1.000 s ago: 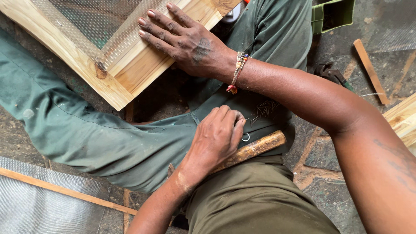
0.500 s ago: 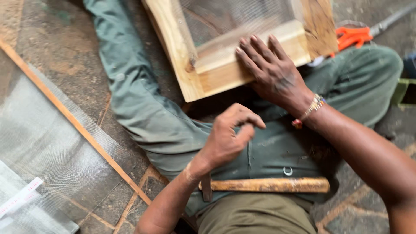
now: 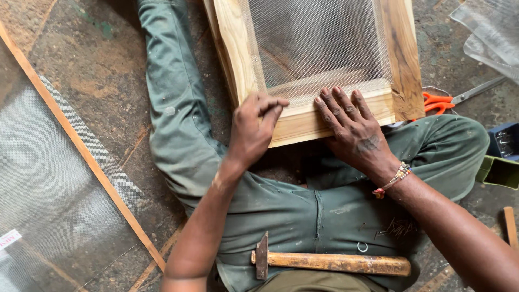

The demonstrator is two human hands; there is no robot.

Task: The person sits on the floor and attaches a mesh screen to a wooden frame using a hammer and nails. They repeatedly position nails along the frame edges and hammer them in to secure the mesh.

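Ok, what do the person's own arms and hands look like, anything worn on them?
Both hands are bare, no gloves, and the forearms show no sleeves. The right hand has a dark smudge-like mark on its back and a beaded bracelet with a red bead at the wrist. The left hand wears nothing visible.

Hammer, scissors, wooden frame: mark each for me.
hammer (image 3: 335,263), head view, middle of its wooden handle
scissors (image 3: 439,101), head view, orange handle loops
wooden frame (image 3: 231,43), head view, left rail
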